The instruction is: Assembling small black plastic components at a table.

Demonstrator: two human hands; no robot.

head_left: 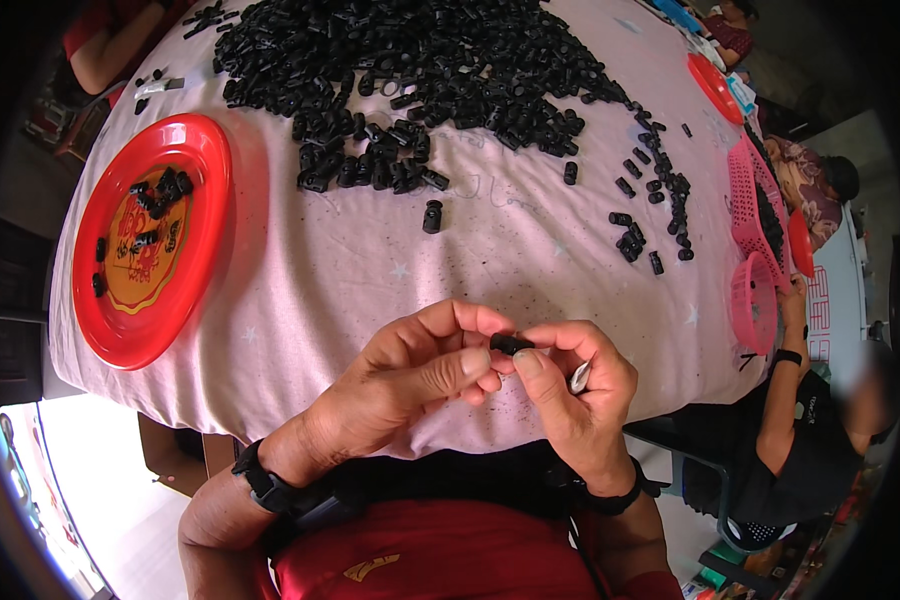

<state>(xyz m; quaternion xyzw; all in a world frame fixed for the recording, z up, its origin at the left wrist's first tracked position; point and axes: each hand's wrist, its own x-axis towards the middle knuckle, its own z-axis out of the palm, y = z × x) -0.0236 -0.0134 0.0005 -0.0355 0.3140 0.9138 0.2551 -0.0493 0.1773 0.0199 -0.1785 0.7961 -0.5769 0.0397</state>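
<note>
Between the fingertips of both hands, above the table's near edge, is a small black plastic part (pixel 510 344) that resembles a cord lock. My left hand (pixel 410 365) pinches its left end with thumb and fingers. The right end is gripped by my right hand (pixel 580 390), thumb on the near side. A small silvery metal tool (pixel 579 377) is tucked in the curled fingers of that same hand; most of it is hidden. Farther off, a similar single black part (pixel 432 216) stands on the cloth, short of a large heap of black parts (pixel 420 70).
A pink star-patterned cloth (pixel 300 300) covers the table. At left sits a red plate (pixel 215 240) with several black parts. Loose parts (pixel 678 205) trail down the right, near pink baskets (pixel 752 300). A person in black (pixel 800 420) sits at right; others sit around the table.
</note>
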